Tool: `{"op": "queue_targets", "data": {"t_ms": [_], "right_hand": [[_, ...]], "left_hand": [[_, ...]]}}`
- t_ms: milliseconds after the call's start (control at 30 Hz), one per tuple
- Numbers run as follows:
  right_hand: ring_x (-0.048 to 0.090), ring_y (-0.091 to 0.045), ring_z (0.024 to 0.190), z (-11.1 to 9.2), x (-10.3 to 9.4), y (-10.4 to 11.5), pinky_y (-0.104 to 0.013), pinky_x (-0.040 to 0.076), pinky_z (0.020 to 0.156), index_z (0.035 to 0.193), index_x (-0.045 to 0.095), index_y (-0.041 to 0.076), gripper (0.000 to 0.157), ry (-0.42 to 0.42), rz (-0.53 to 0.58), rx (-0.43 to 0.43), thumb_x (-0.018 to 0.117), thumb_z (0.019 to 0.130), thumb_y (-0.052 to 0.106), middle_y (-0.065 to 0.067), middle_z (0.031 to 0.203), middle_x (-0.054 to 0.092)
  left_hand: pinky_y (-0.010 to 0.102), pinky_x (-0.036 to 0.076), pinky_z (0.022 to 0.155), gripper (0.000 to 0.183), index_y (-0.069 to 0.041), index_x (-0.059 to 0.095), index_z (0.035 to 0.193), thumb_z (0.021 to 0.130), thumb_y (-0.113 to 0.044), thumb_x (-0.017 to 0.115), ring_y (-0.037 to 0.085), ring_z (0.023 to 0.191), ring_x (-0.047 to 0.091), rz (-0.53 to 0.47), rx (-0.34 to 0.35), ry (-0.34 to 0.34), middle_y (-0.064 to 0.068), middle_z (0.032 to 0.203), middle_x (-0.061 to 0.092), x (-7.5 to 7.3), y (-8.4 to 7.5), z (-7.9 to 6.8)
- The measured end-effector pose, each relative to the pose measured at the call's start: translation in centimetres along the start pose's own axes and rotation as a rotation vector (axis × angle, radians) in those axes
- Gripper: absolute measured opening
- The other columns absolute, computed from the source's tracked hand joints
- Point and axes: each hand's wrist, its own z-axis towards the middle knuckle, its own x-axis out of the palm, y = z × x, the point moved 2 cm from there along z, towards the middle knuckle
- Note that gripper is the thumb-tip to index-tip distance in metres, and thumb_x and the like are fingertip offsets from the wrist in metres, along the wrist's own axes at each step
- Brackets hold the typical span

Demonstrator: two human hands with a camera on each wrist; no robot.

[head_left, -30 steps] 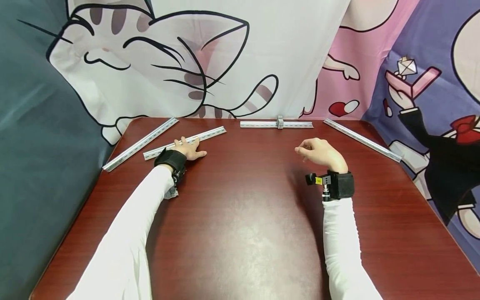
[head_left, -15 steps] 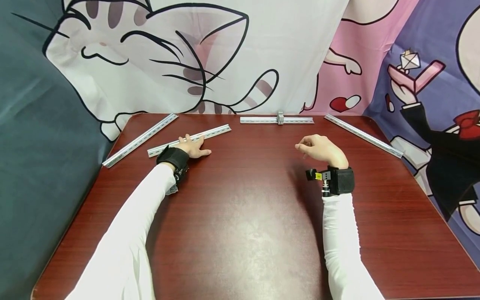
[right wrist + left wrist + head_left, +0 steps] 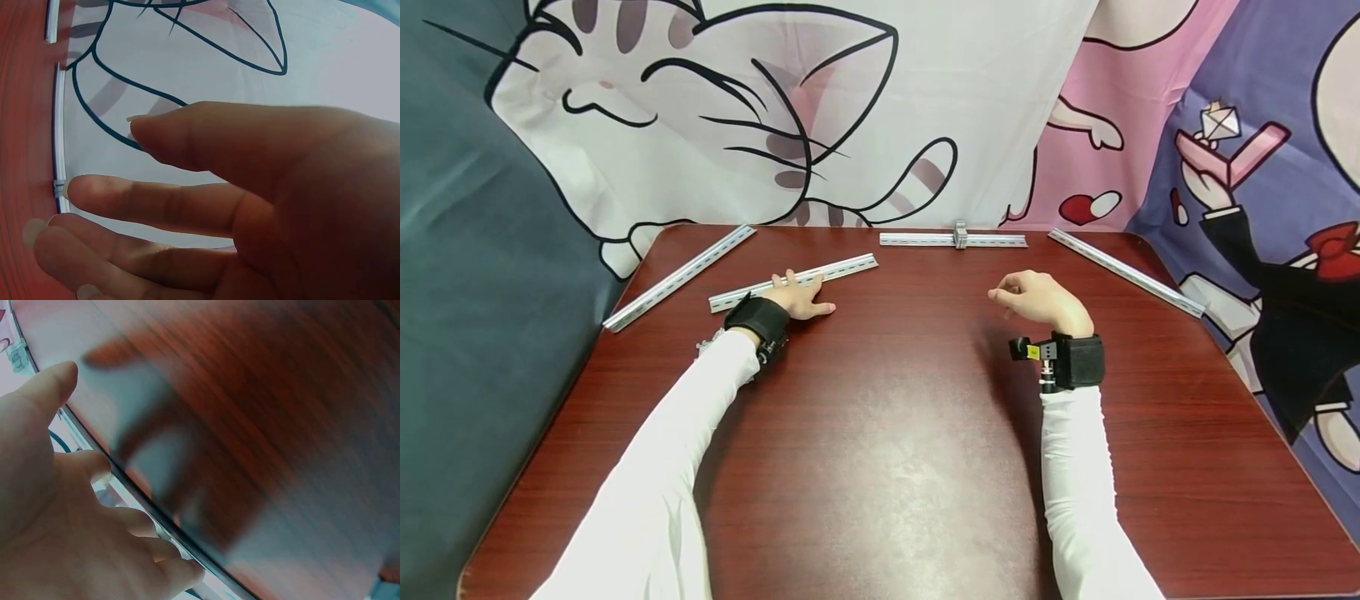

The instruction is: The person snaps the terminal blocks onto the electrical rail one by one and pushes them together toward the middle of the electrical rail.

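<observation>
The left hand (image 3: 793, 300) rests across a slotted metal rail (image 3: 847, 267), which lies aslant on the surface (image 3: 887, 433) between the left-edge rail (image 3: 681, 278) and the back rail (image 3: 917, 240), the latter bearing a metal clip (image 3: 960, 234). In the left grip we see fingers spread over the slotted metal rail and the thumb held apart on the near side, pinching nothing. The right hand (image 3: 1037, 297) hangs above the surface, its fingers loosely bent around nothing, apart from every rail. We take the step in hand to be positioning the slotted metal rail. To do it well, we would press lightly near mid-length to prevent pivoting, slide it flat, and watch its right end, which could knock the back rail.
</observation>
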Motion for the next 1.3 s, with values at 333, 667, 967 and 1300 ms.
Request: {"op": "queue_targets", "data": {"t_ms": [333, 667, 967, 1300], "right_hand": [[0.066, -0.029, 0.092, 0.2, 0.2, 0.1, -0.046, 0.047, 0.086, 0.114, 0.065, 0.0, 0.04, 0.006, -0.038, 0.01, 0.049, 0.1, 0.034, -0.017, 0.088, 0.072], [0.065, -0.031, 0.093, 0.4, 0.6, 0.2, -0.047, 0.046, 0.087, 0.118, 0.063, 0.0, 0.042, 0.042, -0.029, 0.021, 0.049, 0.1, 0.035, -0.019, 0.092, 0.071], [0.065, -0.029, 0.093, 0.5, 0.6, 0.1, -0.047, 0.046, 0.087, 0.12, 0.063, 0.0, 0.041, 0.063, -0.04, 0.035, 0.049, 0.1, 0.034, -0.018, 0.09, 0.071], [0.065, -0.031, 0.095, 0.4, 0.5, 0.3, -0.048, 0.046, 0.088, 0.121, 0.062, -0.001, 0.044, 0.087, -0.049, 0.038, 0.048, 0.101, 0.036, -0.018, 0.09, 0.071]], "left_hand": [[0.073, 0.017, 0.108, 0.079, -0.014, 0.003, 0.157, 0.098, -0.055, 0.037, 0.062, 0.14, -0.004, 0.018, 0.036, -0.01, 0.039, 0.154, -0.006, 0.7, -1.0, 0.0], [0.074, 0.013, 0.108, 0.078, -0.017, 0.006, 0.157, 0.098, -0.057, 0.038, 0.059, 0.141, -0.004, 0.022, 0.078, 0.02, 0.036, 0.156, -0.005, 1.0, -2.8, -0.1], [0.071, 0.013, 0.11, 0.077, -0.018, 0.009, 0.157, 0.098, -0.056, 0.039, 0.059, 0.142, -0.001, 0.056, 0.112, 0.02, 0.036, 0.156, -0.002, 1.3, -4.4, -0.4], [0.073, 0.021, 0.106, 0.078, -0.023, 0.009, 0.157, 0.096, -0.058, 0.042, 0.053, 0.145, 0.0, 0.069, 0.121, 0.021, 0.031, 0.158, -0.001, 1.9, -6.1, -1.1]]}}
